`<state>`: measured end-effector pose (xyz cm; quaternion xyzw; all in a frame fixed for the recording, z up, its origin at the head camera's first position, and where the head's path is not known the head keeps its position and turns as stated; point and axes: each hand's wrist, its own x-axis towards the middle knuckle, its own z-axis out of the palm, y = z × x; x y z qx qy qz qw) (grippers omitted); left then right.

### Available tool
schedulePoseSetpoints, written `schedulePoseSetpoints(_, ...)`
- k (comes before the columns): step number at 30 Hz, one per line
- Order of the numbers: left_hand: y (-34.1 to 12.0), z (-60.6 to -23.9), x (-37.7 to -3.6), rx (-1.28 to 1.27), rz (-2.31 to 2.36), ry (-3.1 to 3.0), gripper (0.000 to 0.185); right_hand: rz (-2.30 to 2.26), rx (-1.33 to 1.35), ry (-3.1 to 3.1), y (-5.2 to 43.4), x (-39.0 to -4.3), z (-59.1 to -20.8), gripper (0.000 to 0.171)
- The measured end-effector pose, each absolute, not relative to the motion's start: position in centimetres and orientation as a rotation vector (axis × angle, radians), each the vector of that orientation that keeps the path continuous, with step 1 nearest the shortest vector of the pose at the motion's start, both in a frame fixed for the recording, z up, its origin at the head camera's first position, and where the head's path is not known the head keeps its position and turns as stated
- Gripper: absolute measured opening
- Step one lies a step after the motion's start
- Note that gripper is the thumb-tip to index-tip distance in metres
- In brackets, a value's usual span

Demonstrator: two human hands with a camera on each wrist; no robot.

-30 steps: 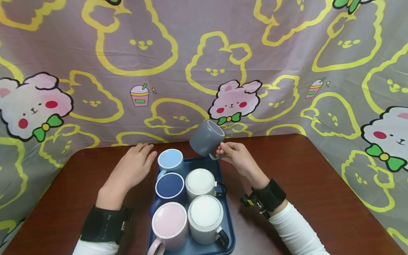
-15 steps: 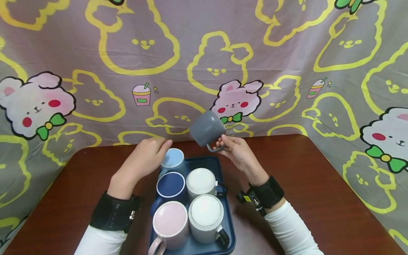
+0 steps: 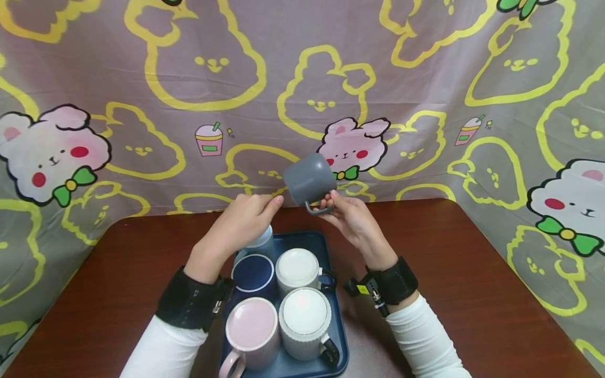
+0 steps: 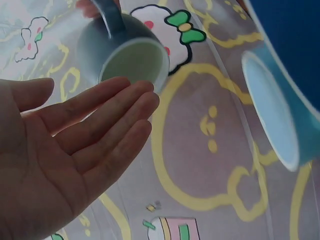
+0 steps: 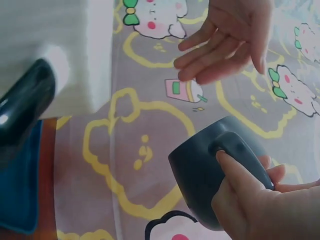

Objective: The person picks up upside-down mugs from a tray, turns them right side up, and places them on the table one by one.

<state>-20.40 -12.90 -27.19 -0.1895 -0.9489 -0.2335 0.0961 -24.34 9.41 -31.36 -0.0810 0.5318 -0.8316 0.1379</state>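
Observation:
My right hand (image 3: 352, 223) pinches the handle of a grey mug (image 3: 309, 178), holding it tilted above the far end of the blue tray (image 3: 313, 240). Fingers extended, my left hand (image 3: 241, 223) hovers just left of that mug. In the left wrist view the mug's pale inside (image 4: 135, 62) faces my left fingertips, which overlap its rim; whether they touch cannot be told. The right wrist view shows a gap between the mug (image 5: 197, 172) and my left hand (image 5: 227, 42). Beneath my left hand, a light blue mug (image 3: 264, 242) is partly covered.
On the tray also stand a navy mug (image 3: 252, 273), a pink mug (image 3: 252, 325) and two white mugs (image 3: 296, 270) with dark handle parts. The brown table (image 3: 472, 294) surrounds the tray. A patterned cloth (image 3: 264, 121) hangs behind the table.
My left hand has moved right and up, over the light blue mug and close to the grey one. The grey mug has risen, and its mouth has turned out of the head view.

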Motion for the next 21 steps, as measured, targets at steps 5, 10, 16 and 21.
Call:
schedulePoseSetpoints(5,-11.6,-26.6,-20.5,-0.537,-0.746,-2.826,0.039,-2.46,-0.214,1.46,9.0,-24.2,-30.9,0.022)
schedulePoseSetpoints(10,-10.6,-26.7,-20.8,-0.515,-0.771,-2.83,0.043,-2.507,-0.2,1.41,8.7,-24.1,-30.6,0.02)
schedulePoseSetpoints(16,-9.2,-26.8,-21.2,-0.477,-0.763,-2.867,0.047,-2.551,-0.186,1.362,8.8,-23.8,-30.3,0.021)
schedulePoseSetpoints(21,-8.2,-26.6,-21.4,-0.451,-0.802,-2.92,0.048,-2.586,-0.193,1.305,9.0,-23.7,-30.0,0.026)
